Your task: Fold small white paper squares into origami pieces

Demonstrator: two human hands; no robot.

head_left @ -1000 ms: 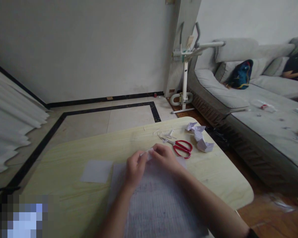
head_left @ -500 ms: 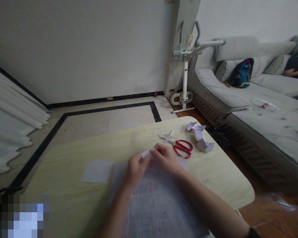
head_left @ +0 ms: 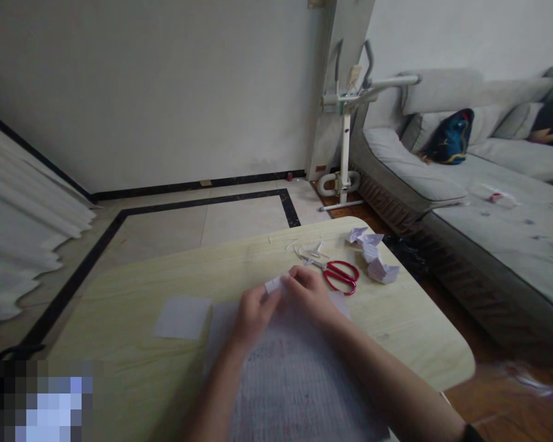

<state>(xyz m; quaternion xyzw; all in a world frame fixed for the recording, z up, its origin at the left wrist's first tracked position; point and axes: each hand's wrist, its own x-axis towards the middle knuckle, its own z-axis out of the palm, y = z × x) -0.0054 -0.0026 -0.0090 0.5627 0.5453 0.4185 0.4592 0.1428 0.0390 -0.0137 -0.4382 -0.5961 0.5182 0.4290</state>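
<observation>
My left hand (head_left: 252, 314) and my right hand (head_left: 309, 294) meet over the middle of a pale wooden table (head_left: 120, 288). Both pinch a small folded piece of white paper (head_left: 273, 284) between their fingertips. Under my forearms lies a large sheet of lined paper (head_left: 295, 380). A blank square of paper (head_left: 183, 318) lies flat to the left of my left hand. Red-handled scissors (head_left: 338, 274) rest just right of my right hand, apart from it.
Folded and crumpled paper pieces (head_left: 373, 256) and thin paper scraps (head_left: 311, 250) sit at the table's far right corner. A grey sofa (head_left: 465, 190) with a blue cushion (head_left: 451, 138) stands on the right, where another person's arm shows. A white exercise machine (head_left: 345, 123) stands by the wall.
My fingers have shifted slightly on the small folded paper, and more of its white edge shows between the hands. The view has drifted a little; nothing else on the table moved.
</observation>
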